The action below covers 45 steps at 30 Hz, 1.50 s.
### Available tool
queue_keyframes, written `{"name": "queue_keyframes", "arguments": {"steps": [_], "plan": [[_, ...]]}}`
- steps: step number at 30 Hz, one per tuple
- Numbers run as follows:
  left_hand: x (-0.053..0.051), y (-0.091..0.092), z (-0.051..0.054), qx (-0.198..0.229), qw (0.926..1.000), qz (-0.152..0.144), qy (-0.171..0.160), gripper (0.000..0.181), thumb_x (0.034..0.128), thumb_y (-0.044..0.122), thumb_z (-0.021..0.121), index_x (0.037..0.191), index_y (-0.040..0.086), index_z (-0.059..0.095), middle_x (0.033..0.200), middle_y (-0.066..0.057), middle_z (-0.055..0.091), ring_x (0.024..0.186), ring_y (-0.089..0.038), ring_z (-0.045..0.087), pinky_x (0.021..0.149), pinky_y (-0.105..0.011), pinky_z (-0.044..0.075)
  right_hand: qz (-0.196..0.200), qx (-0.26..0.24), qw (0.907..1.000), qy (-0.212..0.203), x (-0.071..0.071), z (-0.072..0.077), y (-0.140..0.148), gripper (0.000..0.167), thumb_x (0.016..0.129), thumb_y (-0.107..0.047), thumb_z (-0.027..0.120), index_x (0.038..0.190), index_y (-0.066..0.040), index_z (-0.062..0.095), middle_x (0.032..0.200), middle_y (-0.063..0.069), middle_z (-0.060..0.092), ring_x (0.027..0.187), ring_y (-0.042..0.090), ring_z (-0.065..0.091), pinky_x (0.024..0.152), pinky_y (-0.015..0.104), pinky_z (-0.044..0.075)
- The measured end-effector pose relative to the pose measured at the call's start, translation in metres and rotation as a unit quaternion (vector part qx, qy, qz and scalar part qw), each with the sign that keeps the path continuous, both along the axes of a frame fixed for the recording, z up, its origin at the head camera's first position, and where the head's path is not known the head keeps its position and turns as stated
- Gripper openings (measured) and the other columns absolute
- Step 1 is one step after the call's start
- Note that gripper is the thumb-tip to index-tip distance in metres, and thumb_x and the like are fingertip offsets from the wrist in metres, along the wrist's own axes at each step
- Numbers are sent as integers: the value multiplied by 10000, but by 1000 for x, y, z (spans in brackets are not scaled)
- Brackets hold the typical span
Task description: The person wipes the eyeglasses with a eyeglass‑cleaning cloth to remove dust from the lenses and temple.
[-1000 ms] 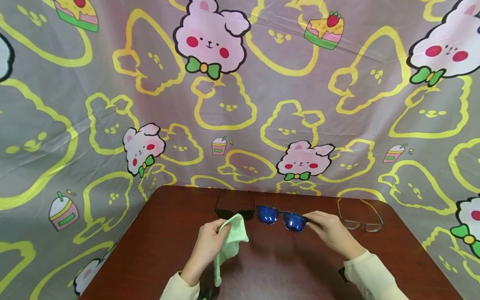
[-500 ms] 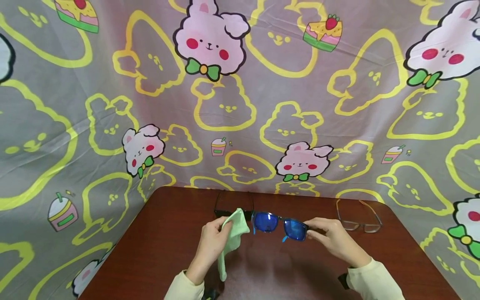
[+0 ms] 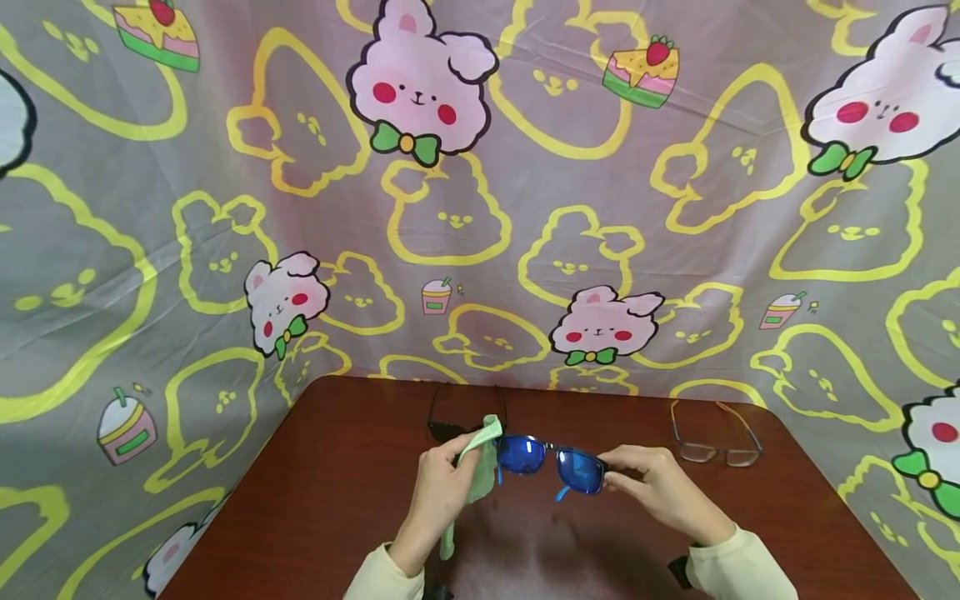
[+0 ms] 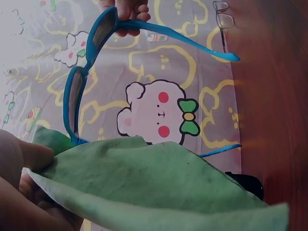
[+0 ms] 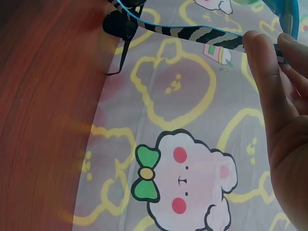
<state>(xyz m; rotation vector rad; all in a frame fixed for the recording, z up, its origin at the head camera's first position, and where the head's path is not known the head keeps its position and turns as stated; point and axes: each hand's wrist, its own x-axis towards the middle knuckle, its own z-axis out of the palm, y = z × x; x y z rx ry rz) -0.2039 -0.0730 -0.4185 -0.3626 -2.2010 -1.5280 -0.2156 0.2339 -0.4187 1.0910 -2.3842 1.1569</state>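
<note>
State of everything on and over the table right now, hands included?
left hand: pinching the green cloth
right hand: pinching one end of the blue-lensed sunglasses
green cloth: bunched at the grip, loose end hanging
blue-lensed sunglasses: held up off the table, temples unfolded; cloth contact unclear
black sunglasses: on table, temples unfolded, partly hidden
clear glasses: on table, temples unfolded

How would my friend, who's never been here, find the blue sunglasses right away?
Find the brown table in front of the bunny-print backdrop. Above it, the right hand holds the blue sunglasses, beside a green cloth in the left hand. Only they have shiny blue lenses; the black sunglasses and the clear glasses lie on the table.
</note>
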Motion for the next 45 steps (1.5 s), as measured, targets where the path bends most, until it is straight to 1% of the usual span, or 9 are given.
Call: {"name": "queue_keyframes", "arguments": {"steps": [5,10,16,21,25,31,40,42,45], "plan": [[2,5,-2,2,9997,-202,105,256,881,71,626,1104,154,720,1057,36,686,852,-66,605,724,-243,500,46,-15,9999,94,0,-3,-1,214,859,-10,653,1064,-64,686,903,-46,660,701,93,642,596,232,522],[2,7,-3,-18,9992,-258,296,289,866,34,623,1109,160,717,1076,74,678,960,-77,628,795,-271,506,-12,-56,9999,152,1,-3,-2,230,856,6,648,1079,-38,681,904,-36,661,697,91,644,604,225,524],[3,10,-6,-273,9942,-265,1006,290,871,26,622,1153,57,683,1153,-12,657,1056,-157,615,881,-358,486,-207,-148,9996,87,8,2,-7,253,822,82,651,1058,-3,683,898,-2,673,685,137,649,598,223,523],[5,12,-9,-645,9868,-221,1469,334,879,23,610,1210,-9,628,1234,-75,610,1111,-201,586,899,-388,471,-304,-248,9989,272,23,21,-17,253,778,142,661,1007,37,684,877,56,678,676,164,652,610,191,514],[7,12,-11,-1040,9774,-83,1837,371,867,22,619,1236,-16,605,1253,-92,596,1116,-202,583,862,-377,493,-304,-439,9972,519,29,30,-21,271,752,176,662,989,45,681,861,69,675,662,152,644,606,159,496],[8,11,-15,-1631,9603,103,2260,399,838,37,638,1234,-7,611,1251,-102,599,1087,-208,602,822,-354,514,-273,-588,9960,611,29,30,-20,284,733,203,661,976,57,675,845,83,671,642,170,641,590,168,499],[10,11,-17,-2112,9458,133,2463,401,874,98,618,1264,11,593,1304,-113,558,1144,-210,563,818,-364,517,-299,-639,9949,727,29,29,-22,303,714,217,667,968,50,668,818,60,660,613,178,620,563,173,492],[10,11,-18,-2191,9385,135,2663,383,894,119,594,1258,1,594,1310,-127,551,1169,-238,546,855,-369,500,-325,-663,9943,770,29,29,-22,309,712,218,668,969,47,667,812,55,660,610,172,619,557,172,490],[9,12,-18,-2378,9225,148,3038,353,961,177,510,1239,-21,601,1304,-147,552,1191,-271,529,934,-367,451,-355,-684,9939,795,29,28,-23,309,712,218,668,970,47,666,807,51,661,613,152,621,553,173,491]]}}
